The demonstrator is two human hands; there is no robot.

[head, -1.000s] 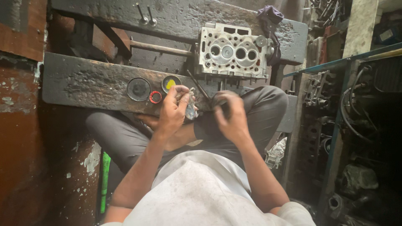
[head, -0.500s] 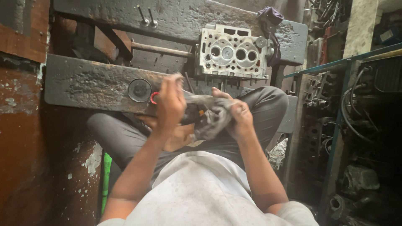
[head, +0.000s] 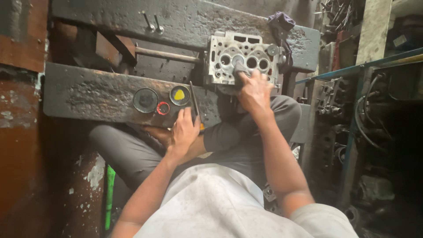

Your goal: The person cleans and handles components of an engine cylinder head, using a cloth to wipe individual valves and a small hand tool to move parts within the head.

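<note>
A metal engine block [head: 243, 59] pierced with round holes sat on the dark, grimy worktop [head: 101, 94], the person's right hand [head: 253, 90] laid on its near edge, fingers [head: 246, 76] curled tight around a grey rag [head: 239, 67] pressed to one hole. The left hand [head: 185, 132] rested at the worktop's near edge, fingers half-closed beside a thin dark rod [head: 194, 99]; whether they gripped it could not be told. Just left stood a small tin of yellow paste [head: 179, 95], a red ring [head: 163, 108] and a black round lid [head: 145, 100].
</note>
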